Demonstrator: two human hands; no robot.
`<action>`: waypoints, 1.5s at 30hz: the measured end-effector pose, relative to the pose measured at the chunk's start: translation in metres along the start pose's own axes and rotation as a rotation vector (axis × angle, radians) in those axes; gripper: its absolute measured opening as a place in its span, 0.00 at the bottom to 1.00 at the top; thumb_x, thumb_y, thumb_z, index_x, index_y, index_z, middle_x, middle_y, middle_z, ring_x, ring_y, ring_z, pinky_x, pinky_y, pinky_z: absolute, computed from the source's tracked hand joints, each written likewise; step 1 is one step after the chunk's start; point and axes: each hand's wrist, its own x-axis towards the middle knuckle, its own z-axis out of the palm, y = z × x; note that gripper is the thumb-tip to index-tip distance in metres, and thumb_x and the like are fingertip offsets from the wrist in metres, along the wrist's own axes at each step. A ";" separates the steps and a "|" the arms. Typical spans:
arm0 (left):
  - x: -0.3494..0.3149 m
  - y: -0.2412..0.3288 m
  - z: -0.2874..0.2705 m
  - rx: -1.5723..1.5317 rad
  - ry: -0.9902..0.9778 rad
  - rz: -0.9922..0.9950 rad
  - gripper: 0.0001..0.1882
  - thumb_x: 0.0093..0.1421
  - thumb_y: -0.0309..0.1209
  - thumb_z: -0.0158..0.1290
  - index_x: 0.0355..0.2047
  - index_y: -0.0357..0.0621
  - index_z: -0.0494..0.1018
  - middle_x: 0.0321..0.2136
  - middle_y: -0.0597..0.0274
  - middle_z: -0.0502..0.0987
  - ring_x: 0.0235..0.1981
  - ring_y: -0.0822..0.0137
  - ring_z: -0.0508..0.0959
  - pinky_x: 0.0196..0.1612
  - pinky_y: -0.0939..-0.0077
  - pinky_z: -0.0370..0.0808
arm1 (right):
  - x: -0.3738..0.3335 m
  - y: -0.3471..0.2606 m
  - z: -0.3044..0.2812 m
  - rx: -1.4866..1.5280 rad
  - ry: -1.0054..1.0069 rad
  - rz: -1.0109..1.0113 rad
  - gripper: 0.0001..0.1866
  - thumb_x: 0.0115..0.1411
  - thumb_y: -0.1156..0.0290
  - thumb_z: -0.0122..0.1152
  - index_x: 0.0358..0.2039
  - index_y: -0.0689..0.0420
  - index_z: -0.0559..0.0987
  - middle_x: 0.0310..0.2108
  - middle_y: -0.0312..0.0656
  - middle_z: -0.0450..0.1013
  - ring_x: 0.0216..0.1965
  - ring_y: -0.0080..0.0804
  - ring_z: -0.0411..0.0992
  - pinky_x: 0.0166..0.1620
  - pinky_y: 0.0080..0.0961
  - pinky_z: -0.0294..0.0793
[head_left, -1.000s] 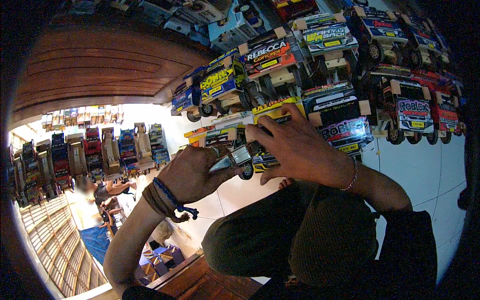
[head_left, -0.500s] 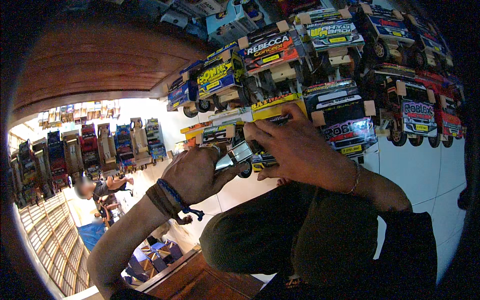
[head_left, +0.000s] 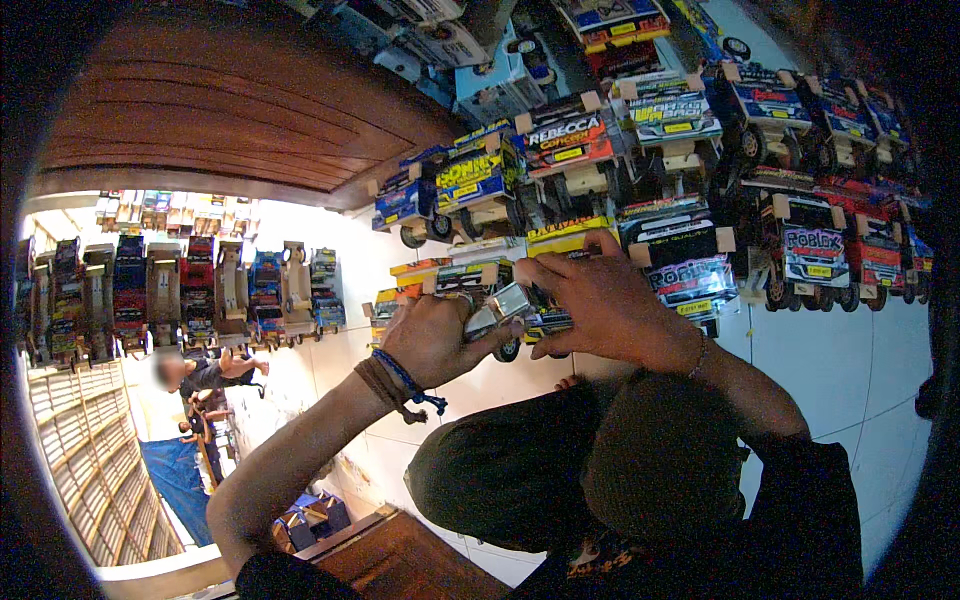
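Left hand clamped on silver metal tool, long axis slanting up-right toward right hand; right hand, nearer, arches over yellow toy truck, grip unclear; truck stands left of black toy truck.

Silver tool in left hand — toy trucks

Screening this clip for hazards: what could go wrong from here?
The silver tool in the left hand sits close to the right hand, so a slip might nick those fingers. It could also scratch the yellow toy truck. The black toy truck beside the right hand might get nudged.
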 end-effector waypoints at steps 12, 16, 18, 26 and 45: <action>-0.061 -0.001 -0.023 -0.112 0.102 -0.070 0.24 0.60 0.50 0.62 0.44 0.41 0.80 0.25 0.42 0.81 0.27 0.46 0.83 0.29 0.58 0.78 | -0.003 0.003 0.009 -0.047 0.038 -0.031 0.58 0.46 0.35 0.70 0.67 0.64 0.62 0.60 0.49 0.69 0.60 0.43 0.68 0.66 0.51 0.50; -0.070 -0.002 -0.021 -0.076 0.062 -0.161 0.24 0.60 0.49 0.63 0.43 0.40 0.79 0.25 0.43 0.81 0.27 0.46 0.84 0.29 0.59 0.78 | 0.000 -0.005 -0.005 -0.053 0.042 -0.016 0.57 0.48 0.36 0.69 0.69 0.62 0.60 0.60 0.49 0.69 0.61 0.42 0.67 0.66 0.45 0.51; -0.070 -0.008 -0.023 -0.129 0.147 -0.126 0.24 0.60 0.49 0.63 0.43 0.40 0.79 0.25 0.43 0.81 0.28 0.47 0.84 0.30 0.59 0.79 | 0.004 -0.009 -0.020 -0.028 0.089 -0.063 0.55 0.50 0.38 0.69 0.69 0.62 0.61 0.59 0.49 0.70 0.62 0.41 0.67 0.67 0.43 0.52; -0.016 -0.070 -0.056 -0.101 0.309 -0.027 0.26 0.61 0.54 0.59 0.39 0.40 0.78 0.25 0.43 0.80 0.30 0.42 0.81 0.35 0.52 0.78 | 0.067 0.014 -0.080 -0.240 0.121 -0.041 0.53 0.51 0.37 0.67 0.66 0.62 0.64 0.56 0.56 0.71 0.58 0.49 0.70 0.65 0.46 0.57; 0.099 -0.128 -0.148 -0.027 0.067 -0.058 0.35 0.57 0.64 0.57 0.43 0.41 0.81 0.34 0.45 0.83 0.36 0.51 0.84 0.41 0.61 0.79 | 0.154 0.085 -0.051 -0.328 -0.112 -0.016 0.61 0.47 0.24 0.61 0.66 0.64 0.62 0.56 0.50 0.72 0.57 0.41 0.71 0.63 0.43 0.53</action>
